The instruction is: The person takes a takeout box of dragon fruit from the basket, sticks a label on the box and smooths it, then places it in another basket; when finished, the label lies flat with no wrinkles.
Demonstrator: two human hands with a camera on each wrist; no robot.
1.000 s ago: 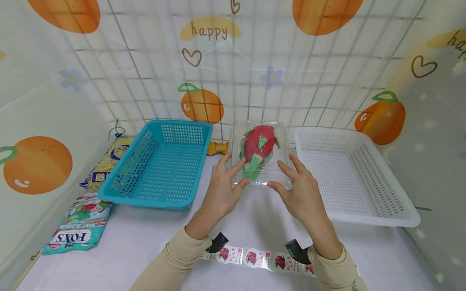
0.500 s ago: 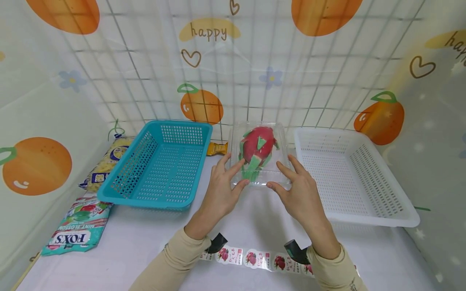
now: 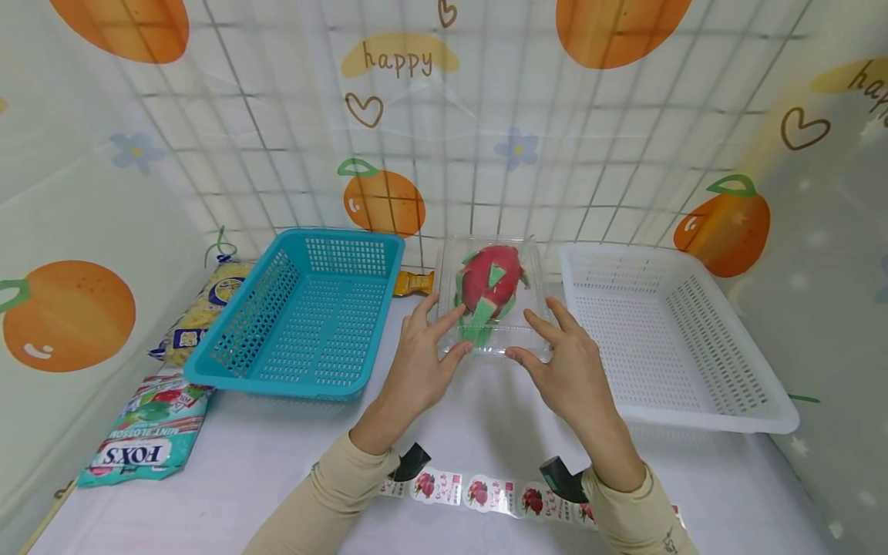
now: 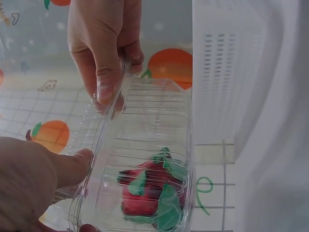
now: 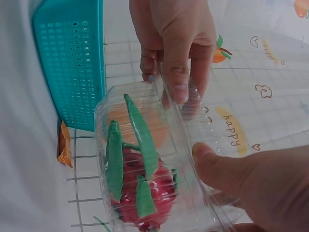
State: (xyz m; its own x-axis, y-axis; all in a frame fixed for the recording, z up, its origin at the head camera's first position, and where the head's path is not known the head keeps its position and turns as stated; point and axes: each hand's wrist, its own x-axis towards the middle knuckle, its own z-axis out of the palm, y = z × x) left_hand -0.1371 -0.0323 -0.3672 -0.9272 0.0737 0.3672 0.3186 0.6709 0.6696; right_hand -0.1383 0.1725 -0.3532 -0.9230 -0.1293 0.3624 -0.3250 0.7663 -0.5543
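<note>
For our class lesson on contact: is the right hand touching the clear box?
Touching. The left wrist view shows the right hand pinching the clear box by its edge, with no gap visible.

Both hands (image 4: 31,183) grip a clear plastic box (image 4: 152,113) (red, green-leafed fruit (image 4: 140,205) inside).
</note>
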